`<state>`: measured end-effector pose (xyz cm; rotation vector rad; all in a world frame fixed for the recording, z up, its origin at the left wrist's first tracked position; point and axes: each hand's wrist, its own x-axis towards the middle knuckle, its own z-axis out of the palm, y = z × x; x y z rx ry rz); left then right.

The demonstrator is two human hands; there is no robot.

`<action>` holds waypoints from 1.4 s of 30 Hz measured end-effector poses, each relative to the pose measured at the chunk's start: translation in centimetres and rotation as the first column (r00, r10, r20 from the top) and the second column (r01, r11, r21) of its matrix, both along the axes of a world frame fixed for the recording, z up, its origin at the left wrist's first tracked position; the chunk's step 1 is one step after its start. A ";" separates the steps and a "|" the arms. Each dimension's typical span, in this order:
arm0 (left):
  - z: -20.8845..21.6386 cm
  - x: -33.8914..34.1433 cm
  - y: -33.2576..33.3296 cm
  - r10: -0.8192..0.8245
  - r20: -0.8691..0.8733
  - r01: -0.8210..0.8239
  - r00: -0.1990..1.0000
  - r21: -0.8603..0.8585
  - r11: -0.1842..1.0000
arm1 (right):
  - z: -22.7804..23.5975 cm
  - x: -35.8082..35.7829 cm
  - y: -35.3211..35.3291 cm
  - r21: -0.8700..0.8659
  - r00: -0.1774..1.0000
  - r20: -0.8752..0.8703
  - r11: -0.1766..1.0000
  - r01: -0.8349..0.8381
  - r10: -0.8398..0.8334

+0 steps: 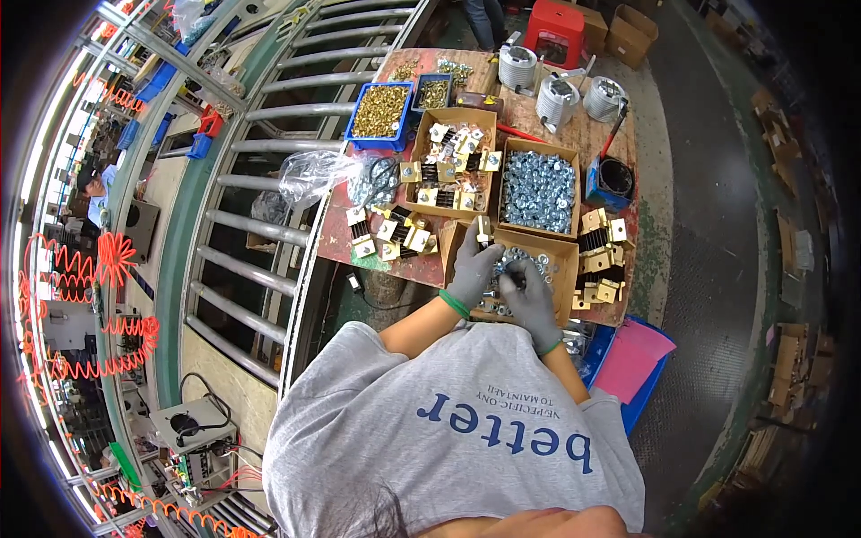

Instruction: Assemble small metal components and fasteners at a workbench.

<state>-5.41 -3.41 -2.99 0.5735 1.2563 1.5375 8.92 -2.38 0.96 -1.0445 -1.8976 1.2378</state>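
My left hand (471, 273), in a grey glove, is closed around a brass-ended part (484, 229) that sticks up past the fingers. Close beside it, my gloved right hand (533, 307) has its fingers bent together against the lower end of that grip; whatever they pinch is hidden. Both hands are over a cardboard box (563, 296) with loose silvery nuts and washers (544, 267). Just beyond is a box full of shiny bolts or nuts (540, 190). Similar brass-ended parts with black strips (601, 240) are stacked to the right.
More brass-ended parts fill another carton (453, 161). A blue bin of brass-coloured fasteners (380, 111) stands at the far left. White ribbed cylinders (556, 100) are at the back. A roller conveyor (260, 229) runs along the left; a blue bin with a pink sheet (635, 357) sits at right.
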 end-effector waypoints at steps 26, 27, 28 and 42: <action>0.4 0.5 -1.0 0.032 -0.060 -0.031 0.998 0.014 0.999 | -3.8 0.2 -0.4 -0.050 0.969 0.183 0.986 -0.159 0.166; 0.7 0.3 -1.2 0.011 -0.050 -0.011 0.999 -0.008 1.000 | -3.8 0.2 -0.9 0.161 0.987 0.131 0.981 -0.113 0.092; 0.8 0.2 -1.4 -0.010 -0.039 0.009 0.999 -0.030 1.000 | -3.8 0.2 -0.9 0.159 0.987 0.130 0.981 -0.112 0.091; -1.5 0.0 -1.0 0.023 -0.061 -0.022 0.998 0.018 1.000 | -3.9 0.4 -0.4 -0.074 0.993 0.102 0.996 -0.051 0.059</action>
